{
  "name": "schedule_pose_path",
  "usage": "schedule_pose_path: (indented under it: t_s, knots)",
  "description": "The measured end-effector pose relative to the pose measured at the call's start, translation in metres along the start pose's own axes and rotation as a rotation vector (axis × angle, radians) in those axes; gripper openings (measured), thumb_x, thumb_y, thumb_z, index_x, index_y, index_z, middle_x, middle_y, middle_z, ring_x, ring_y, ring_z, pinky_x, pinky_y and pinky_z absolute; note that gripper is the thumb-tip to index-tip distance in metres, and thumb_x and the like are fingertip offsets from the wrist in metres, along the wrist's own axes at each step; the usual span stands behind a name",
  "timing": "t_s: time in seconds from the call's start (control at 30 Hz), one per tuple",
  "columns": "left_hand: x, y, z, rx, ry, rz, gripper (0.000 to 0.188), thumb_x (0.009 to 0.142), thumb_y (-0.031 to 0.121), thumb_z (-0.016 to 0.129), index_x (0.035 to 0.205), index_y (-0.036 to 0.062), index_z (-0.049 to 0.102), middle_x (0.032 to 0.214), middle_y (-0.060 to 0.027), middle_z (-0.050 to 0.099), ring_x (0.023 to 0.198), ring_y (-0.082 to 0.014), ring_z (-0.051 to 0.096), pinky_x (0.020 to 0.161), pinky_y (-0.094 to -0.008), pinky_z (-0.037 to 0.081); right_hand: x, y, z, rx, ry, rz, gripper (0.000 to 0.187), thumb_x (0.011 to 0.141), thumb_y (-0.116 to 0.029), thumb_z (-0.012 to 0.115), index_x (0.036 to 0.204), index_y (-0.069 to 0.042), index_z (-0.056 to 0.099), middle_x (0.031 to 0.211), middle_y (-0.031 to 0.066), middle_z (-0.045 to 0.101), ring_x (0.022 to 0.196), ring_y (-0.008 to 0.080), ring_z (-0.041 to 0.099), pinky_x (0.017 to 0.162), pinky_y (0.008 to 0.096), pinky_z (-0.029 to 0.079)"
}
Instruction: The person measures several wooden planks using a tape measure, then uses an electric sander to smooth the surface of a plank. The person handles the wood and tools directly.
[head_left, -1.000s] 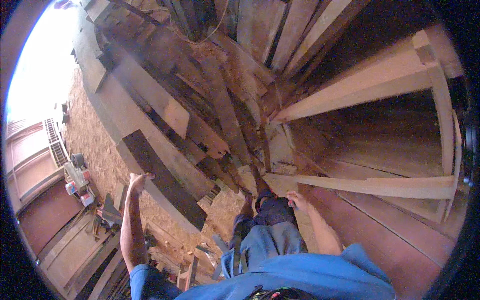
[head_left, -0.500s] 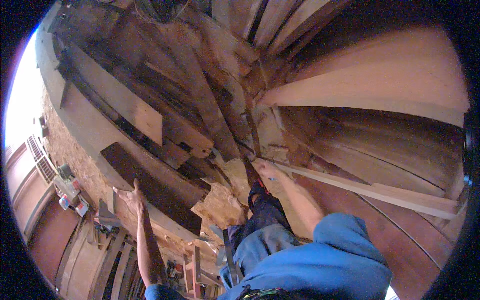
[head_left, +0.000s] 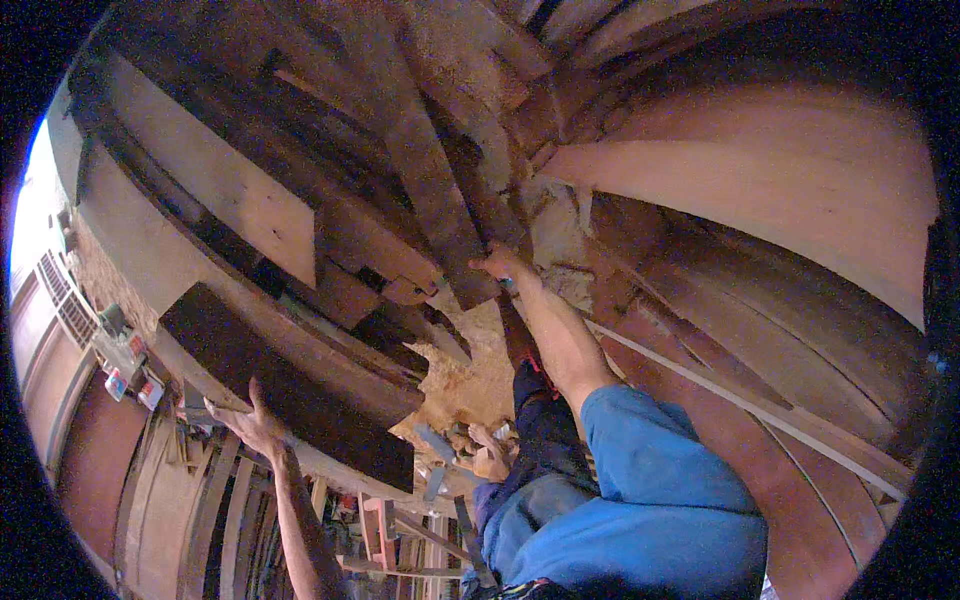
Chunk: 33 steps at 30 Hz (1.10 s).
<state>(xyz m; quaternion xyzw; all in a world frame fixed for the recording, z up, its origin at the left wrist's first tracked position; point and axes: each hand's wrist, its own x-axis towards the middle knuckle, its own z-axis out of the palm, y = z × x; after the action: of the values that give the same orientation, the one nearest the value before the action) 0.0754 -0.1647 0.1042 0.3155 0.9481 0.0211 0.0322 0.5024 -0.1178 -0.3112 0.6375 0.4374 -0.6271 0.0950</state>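
Note:
My left hand [head_left: 250, 420] grips the outer edge of a long pale plank [head_left: 130, 240] at the left, thumb up against a short dark board [head_left: 290, 380] lying along it. The fingertips beneath are partly hidden. Farther in, my right arm reaches out, and my right hand [head_left: 497, 265] is closed on the near end of a long brown plank [head_left: 425, 165] that slants away among other timber. Its fingers curl at the plank's right edge. Between the hands lies another pale plank [head_left: 230, 170] with a squared end.
Stacked timber fills the far left. A broad pale board [head_left: 760, 190] juts in from the right above a narrow strip [head_left: 730, 395] and a reddish sheet [head_left: 690, 420]. My leg [head_left: 540, 430] stands over pale, chipped-looking flooring [head_left: 475, 375]. More boards [head_left: 165, 520] and power tools [head_left: 125, 355] sit lower left.
My right hand has moved from beside the narrow strip up and left onto the end of the long brown plank. My left hand stays at the dark board. The view has shifted slightly.

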Motion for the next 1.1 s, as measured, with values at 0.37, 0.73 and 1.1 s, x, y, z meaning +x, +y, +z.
schedule_pose_path:
  t_s: [0.37,0.73,1.1]
  knots:
    - [0.002,0.002,0.004,-0.026,0.01,0.085,0.104,0.092,0.054,0.071,0.159,-0.0052,0.018,0.165,-0.027,0.022,0.151,-0.0405,0.027,0.125,-0.0491,0.021,0.029,0.002,-0.014,-0.282,-0.163,-0.005,0.108,0.07,-0.077,0.076,0.139,0.005,0.058,0.134,0.0257,0.065,0.124,0.0405,0.062,0.106,0.0471,0.048]
    - [0.016,-0.068,-0.001,-0.064,-0.062,-0.027,0.088,0.096,0.049,0.068,0.158,-0.0005,0.031,0.166,-0.0232,0.024,0.151,-0.0384,0.026,0.125,-0.0493,0.022,0.168,-0.005,-0.153,-0.295,0.632,-0.117,0.063,0.084,-0.05,0.08,0.122,-0.002,0.067,0.124,0.0236,0.068,0.117,0.043,0.063,0.1,0.0503,0.05]
    - [0.038,-0.013,0.052,-0.046,-0.052,-0.06,0.089,0.096,0.049,0.068,0.16,0.0012,0.029,0.166,-0.0217,0.026,0.15,-0.0393,0.029,0.124,-0.0511,0.025,0.405,-0.025,-0.251,-0.557,0.691,-0.052,0.114,0.066,-0.066,0.087,0.146,0.004,0.046,0.145,0.0296,0.054,0.132,0.047,0.054,0.109,0.0535,0.047]
